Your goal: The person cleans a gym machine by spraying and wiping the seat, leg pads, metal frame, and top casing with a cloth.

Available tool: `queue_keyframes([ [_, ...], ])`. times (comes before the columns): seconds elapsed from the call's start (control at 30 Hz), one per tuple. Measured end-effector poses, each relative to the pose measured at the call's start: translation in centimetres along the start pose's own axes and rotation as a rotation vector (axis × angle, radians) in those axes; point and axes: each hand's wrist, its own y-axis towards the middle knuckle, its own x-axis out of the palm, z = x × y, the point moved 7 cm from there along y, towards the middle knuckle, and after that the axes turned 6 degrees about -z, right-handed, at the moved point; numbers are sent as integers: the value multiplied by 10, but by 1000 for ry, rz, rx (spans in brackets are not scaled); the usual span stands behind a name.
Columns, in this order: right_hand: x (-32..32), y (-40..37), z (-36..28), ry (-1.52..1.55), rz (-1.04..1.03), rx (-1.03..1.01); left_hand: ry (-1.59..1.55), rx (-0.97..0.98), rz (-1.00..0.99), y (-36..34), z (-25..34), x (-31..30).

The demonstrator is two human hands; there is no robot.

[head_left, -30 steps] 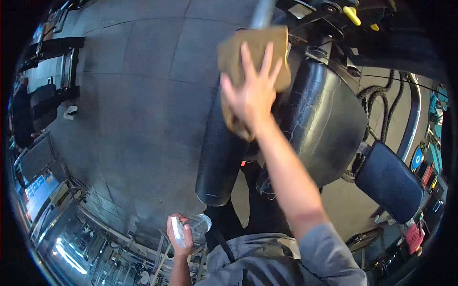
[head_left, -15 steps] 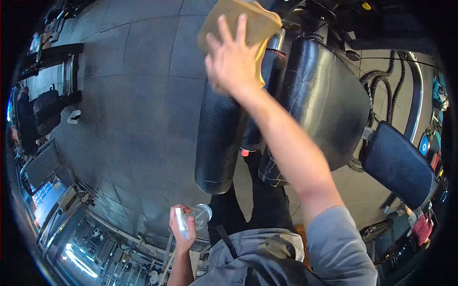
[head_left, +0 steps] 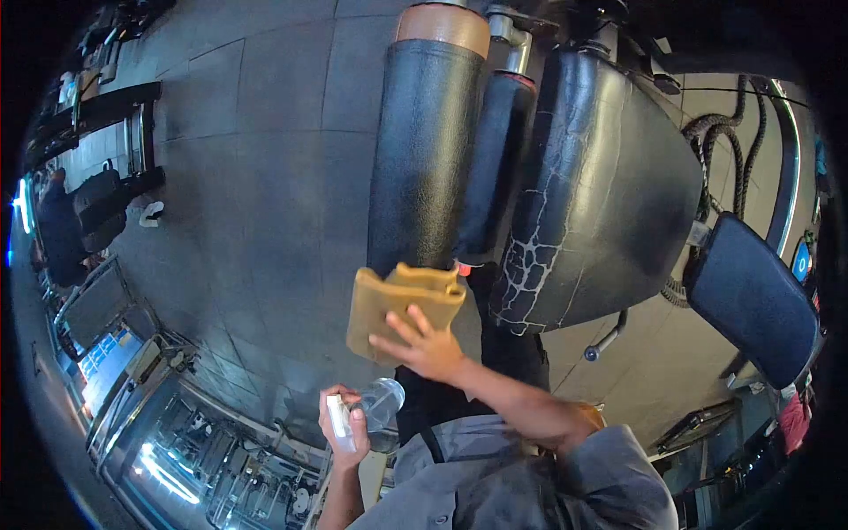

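Observation:
My right hand [head_left: 424, 346] presses a folded yellow-brown cloth [head_left: 389, 309] over the near end of a long black padded roller [head_left: 424, 159]. Its fingers lie across the cloth's outer face. The roller's far end has a brown band. In my left hand [head_left: 346, 428], low and left of the cloth, is a clear spray bottle [head_left: 383, 402] with a white top, gripped at the neck and tilted sideways. Beside the roller runs a thinner black roller [head_left: 497, 163], and right of it is a wide black seat pad [head_left: 609, 190] with cracked covering.
A smaller dark pad [head_left: 755, 300] juts out at the right. Behind it hang thick black ropes [head_left: 733, 146] near a metal upright. A short lever [head_left: 605, 340] sticks out below the seat pad. Grey floor tiles [head_left: 265, 194] spread to the left, with more gym equipment [head_left: 97, 203] beyond.
My right hand has come with the cloth from the roller's far end down to its near end, uncovering the brown band. My left hand still holds the bottle in nearly the same place.

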Motion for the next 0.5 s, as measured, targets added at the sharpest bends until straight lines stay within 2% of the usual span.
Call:
queue_keyframes([
  [0.07, -49, 43, 45, 111, 107, 159, -6, -13, 5, -2, 1, 1],
  [0.17, -175, 135, 138, 212, 619, 345, -43, -38, 15, -8, -7, 6],
  [0.2, -196, 164, 166, 211, 702, 415, -42, -32, 9, -8, -9, 8],
  [0.27, -235, 207, 208, 183, 755, 571, -37, -23, -3, -9, -11, 11],
  [0.33, -266, 217, 198, 138, 850, 704, -73, -53, -6, -10, -13, 11],
  [0.4, -264, 212, 199, 141, 856, 719, -75, -47, -7, -8, -9, 12],
  [0.47, -222, 192, 191, 189, 765, 622, -47, -13, -14, -2, 1, 10],
  [0.5, -203, 174, 168, 178, 684, 612, -29, 0, -19, 1, 3, 9],
])
